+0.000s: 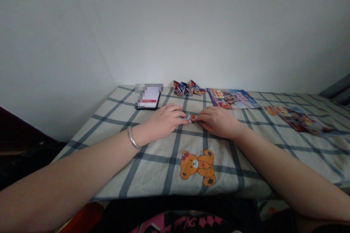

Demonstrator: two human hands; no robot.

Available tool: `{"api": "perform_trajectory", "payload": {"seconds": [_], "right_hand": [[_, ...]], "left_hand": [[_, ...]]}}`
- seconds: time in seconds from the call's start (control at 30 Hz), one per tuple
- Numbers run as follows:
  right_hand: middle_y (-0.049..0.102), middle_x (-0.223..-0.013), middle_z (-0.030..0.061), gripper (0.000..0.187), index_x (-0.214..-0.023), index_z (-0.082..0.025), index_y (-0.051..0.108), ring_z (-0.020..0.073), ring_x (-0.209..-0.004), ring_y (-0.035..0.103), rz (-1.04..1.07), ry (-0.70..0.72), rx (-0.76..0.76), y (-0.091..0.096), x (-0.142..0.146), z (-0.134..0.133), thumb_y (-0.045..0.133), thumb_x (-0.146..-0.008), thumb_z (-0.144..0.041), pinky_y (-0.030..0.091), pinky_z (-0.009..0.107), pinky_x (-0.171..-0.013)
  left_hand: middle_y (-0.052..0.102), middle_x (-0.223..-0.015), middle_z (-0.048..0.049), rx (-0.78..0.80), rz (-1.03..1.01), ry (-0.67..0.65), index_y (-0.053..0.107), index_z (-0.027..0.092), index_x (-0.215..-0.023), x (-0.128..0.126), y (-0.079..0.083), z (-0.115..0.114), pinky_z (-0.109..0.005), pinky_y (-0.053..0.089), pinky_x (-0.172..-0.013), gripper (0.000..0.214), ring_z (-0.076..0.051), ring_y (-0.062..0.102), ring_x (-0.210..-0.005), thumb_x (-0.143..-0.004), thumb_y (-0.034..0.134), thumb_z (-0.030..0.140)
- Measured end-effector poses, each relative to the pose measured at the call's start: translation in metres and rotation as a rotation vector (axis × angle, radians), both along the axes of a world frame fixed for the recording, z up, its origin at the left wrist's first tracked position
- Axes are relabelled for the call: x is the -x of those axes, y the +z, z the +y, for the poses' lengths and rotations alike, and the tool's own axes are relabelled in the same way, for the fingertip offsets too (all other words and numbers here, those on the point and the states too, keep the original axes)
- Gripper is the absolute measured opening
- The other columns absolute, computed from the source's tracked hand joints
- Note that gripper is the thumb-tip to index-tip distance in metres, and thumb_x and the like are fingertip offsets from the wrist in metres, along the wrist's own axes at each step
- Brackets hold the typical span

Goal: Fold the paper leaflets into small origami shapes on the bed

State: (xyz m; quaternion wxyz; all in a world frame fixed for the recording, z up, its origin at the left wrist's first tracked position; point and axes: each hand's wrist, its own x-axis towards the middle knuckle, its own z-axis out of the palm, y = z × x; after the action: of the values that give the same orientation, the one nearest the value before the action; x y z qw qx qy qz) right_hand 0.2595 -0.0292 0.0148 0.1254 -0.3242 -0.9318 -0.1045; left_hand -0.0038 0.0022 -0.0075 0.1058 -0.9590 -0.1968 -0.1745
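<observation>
Between my two hands lies a small folded piece of printed paper (192,117), low on the tablecloth. My left hand (166,120), with a silver bangle (133,138) at its wrist, has its fingertips closed on the paper's left end. At the right end, the fingers of my right hand (218,122) pinch it too. Parts of the paper are hidden under the fingers. Just beyond my hands stand several folded paper pieces (188,88) in similar colours, near the wall.
A phone (150,96) with a lit screen lies at the back left. One printed flyer (232,98) is at the back right, and another flyer (306,119) lies farther right. The checked tablecloth (153,174) has a bear print; a white wall (191,25) rises behind the table.
</observation>
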Motion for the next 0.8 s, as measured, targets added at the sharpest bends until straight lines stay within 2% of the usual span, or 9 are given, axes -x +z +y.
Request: {"api": "perform_trajectory", "payload": {"seconds": [0.2,0.37,0.57,0.8], "right_hand": [[0.071,-0.103,0.0077,0.03,-0.113,-0.02,0.07,0.0193,-0.092,0.06,0.001,0.024,-0.024,-0.01,0.005,0.003,0.05,-0.093,-0.015,0.047,0.031,-0.08],[0.071,-0.103,0.0067,0.033,-0.111,-0.021,0.071,0.0195,-0.092,0.06,-0.006,0.006,-0.019,-0.012,0.008,0.002,0.05,-0.089,-0.01,0.047,0.031,-0.078],[0.07,-0.099,0.0064,0.03,-0.106,-0.021,0.073,0.0189,-0.088,0.06,-0.012,-0.028,-0.008,-0.006,0.012,-0.002,0.051,-0.087,-0.01,0.046,0.03,-0.075],[0.069,-0.1,0.0065,0.029,-0.107,-0.021,0.072,0.0187,-0.09,0.059,-0.009,-0.027,0.011,-0.007,0.012,-0.002,0.051,-0.089,-0.013,0.046,0.029,-0.077]], "left_hand": [[0.06,-0.135,-0.0011,-0.017,0.08,0.006,0.06,0.028,-0.129,0.004,0.0,-0.001,-0.046,0.035,-0.11,0.043,-0.024,0.046,-0.131,-0.091,0.051,0.011],[0.063,-0.131,-0.005,0.019,0.089,0.003,0.064,0.021,-0.12,0.004,0.007,-0.003,-0.047,0.038,-0.108,0.032,-0.025,0.051,-0.127,-0.092,0.052,0.015],[0.065,-0.129,-0.0041,0.045,0.126,-0.003,0.068,0.022,-0.116,0.007,0.018,-0.008,-0.045,0.035,-0.112,0.031,-0.023,0.051,-0.13,-0.091,0.049,0.015],[0.07,-0.118,-0.0026,0.062,0.097,0.007,0.072,0.02,-0.108,0.008,0.024,-0.013,-0.042,0.043,-0.106,0.032,-0.022,0.061,-0.116,-0.086,0.05,0.014]]}}
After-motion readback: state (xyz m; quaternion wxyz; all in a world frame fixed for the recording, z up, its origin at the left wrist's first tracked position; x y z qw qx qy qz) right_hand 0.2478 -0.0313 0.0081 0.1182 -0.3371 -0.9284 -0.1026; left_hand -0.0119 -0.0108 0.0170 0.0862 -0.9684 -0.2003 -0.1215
